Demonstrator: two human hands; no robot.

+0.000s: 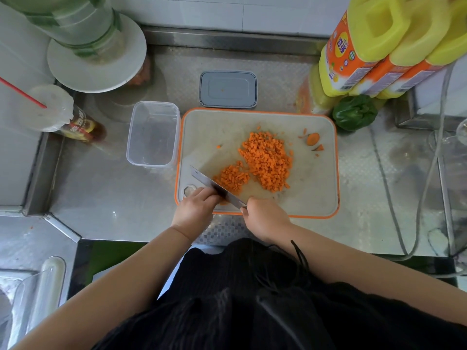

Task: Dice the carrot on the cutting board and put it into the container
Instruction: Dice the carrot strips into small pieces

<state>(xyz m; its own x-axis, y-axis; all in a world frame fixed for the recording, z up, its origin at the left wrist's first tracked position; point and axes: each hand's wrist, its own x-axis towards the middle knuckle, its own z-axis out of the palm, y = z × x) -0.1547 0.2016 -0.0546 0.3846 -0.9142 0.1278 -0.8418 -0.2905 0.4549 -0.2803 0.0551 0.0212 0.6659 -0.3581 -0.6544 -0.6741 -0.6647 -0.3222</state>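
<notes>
On counter (113, 198) centre: cutting board (207, 127), empty container (153, 136) touching its left edge. Diced carrot (265, 160) in two heaps mid-board, just past both hands. Knife (214, 185) runs diagonally, tip toward container. Right hand (265, 217) grips handle; left hand (195, 207) presses on blade, its grasp unclear.
</notes>
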